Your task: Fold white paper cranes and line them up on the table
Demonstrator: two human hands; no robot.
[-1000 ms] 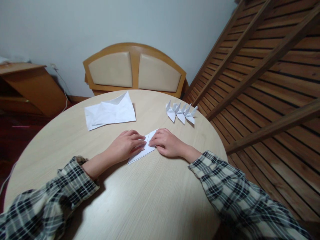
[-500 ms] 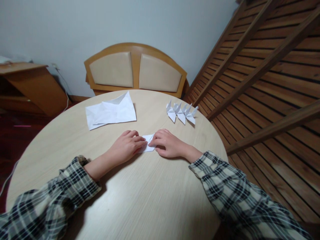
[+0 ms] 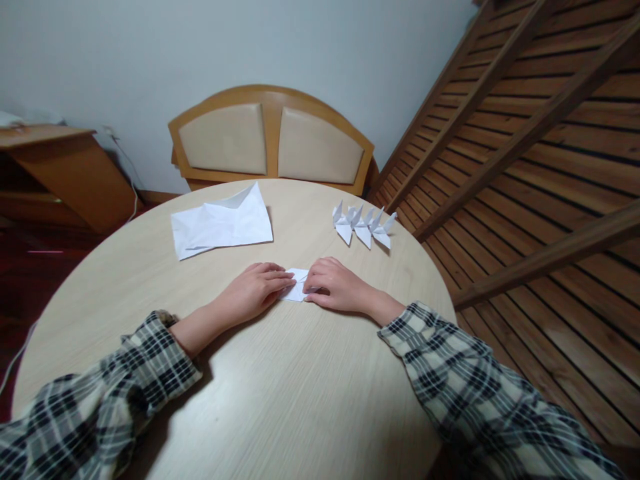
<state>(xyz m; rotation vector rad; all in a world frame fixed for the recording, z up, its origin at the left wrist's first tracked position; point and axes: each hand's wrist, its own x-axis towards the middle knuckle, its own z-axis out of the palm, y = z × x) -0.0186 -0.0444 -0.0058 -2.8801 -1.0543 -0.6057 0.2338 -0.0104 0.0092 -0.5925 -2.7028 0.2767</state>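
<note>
A small folded white paper (image 3: 298, 285) lies flat on the round light-wood table (image 3: 280, 393), mostly covered by my fingers. My left hand (image 3: 253, 293) presses on its left side with the fingers flat. My right hand (image 3: 333, 288) presses down on its right side, fingertips curled onto the fold. Both hands meet over the paper near the table's middle.
A stack of loose white sheets (image 3: 223, 227) lies at the back left of the table. Several finished white paper cranes (image 3: 363, 225) stand in a row at the back right. A wooden chair (image 3: 270, 140) is behind the table. A slatted wooden frame (image 3: 525, 133) leans on the right.
The paper was folded over on itself and now shows much smaller between my hands. Both hands closed in over it and press it flat.
</note>
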